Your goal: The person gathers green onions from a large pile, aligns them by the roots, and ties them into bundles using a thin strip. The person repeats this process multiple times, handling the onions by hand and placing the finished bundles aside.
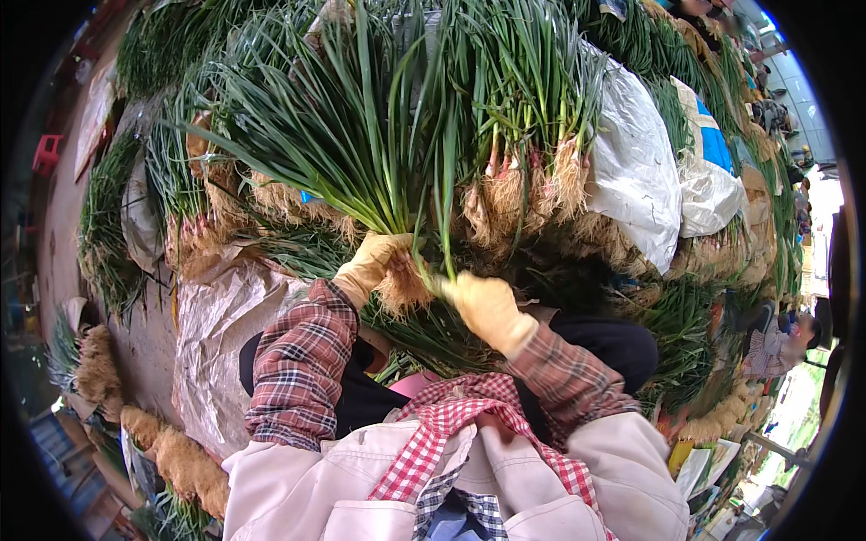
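Observation:
My left hand [379, 264], in a yellow glove, grips a bunch of leafy garlic plants [365, 149] just above its pale roots. The green leaves fan upward and to the left. Beside it, my gloved right hand [487, 308] is closed around the lower end of a few green stalks [448, 223] and is slightly blurred. One bent leaf runs between the two hands. Below my hands, loose green leaves [433, 331] lie between my knees. Close ahead, more rooted plants [507, 182] stand in a bundle with their fibrous roots toward me.
White plastic sacks [632, 155] lie over bundles at the right, and a crumpled plastic sheet [216, 338] spreads at my left. Root bundles [189, 463] lie at lower left. A red plastic stool [47, 154] stands far left. Another person [778, 345] is at the right edge.

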A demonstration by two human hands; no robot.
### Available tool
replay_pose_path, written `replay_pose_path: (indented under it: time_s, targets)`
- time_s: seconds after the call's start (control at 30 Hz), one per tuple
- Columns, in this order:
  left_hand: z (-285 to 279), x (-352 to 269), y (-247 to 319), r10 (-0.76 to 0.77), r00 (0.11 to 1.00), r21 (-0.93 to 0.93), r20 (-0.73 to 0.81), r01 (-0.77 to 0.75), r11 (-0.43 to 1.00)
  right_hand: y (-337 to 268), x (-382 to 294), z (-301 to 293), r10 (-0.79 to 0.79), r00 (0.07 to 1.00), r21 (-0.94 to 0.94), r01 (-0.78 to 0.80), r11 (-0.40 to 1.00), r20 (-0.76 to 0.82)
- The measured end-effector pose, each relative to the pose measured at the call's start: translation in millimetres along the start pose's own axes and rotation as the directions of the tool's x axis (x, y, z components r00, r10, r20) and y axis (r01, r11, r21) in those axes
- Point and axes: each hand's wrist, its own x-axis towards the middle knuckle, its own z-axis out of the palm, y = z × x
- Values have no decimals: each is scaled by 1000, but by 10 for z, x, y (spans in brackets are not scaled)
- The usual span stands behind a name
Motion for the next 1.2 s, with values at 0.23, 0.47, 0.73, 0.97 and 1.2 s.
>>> replay_pose_path:
  time_s: [0.23,0.47,0.73,0.97,1.2]
  targets:
    - [49,-355,260,48,993,-196,103,-27,980,1492,-1068,345,539,440,-496,-220,840,718]
    - [-125,-1529,1402,521,837,-177,168,-494,851,1589,-638,533,432,334,-477,61,877,838]
    - [-339,-702,2189,651,688,-93,319,-661,744,573,1519,-224,579,792,122,-605,787,195]
    - [-365,-714,2208,644,742,63,184,-663,746,585,1572,-449,621,760,343,-645,683,193]
    - [142,-1284,1392,254,921,-438,294,-107,893,261,846,-555,526,667,821,-558,-119,529]
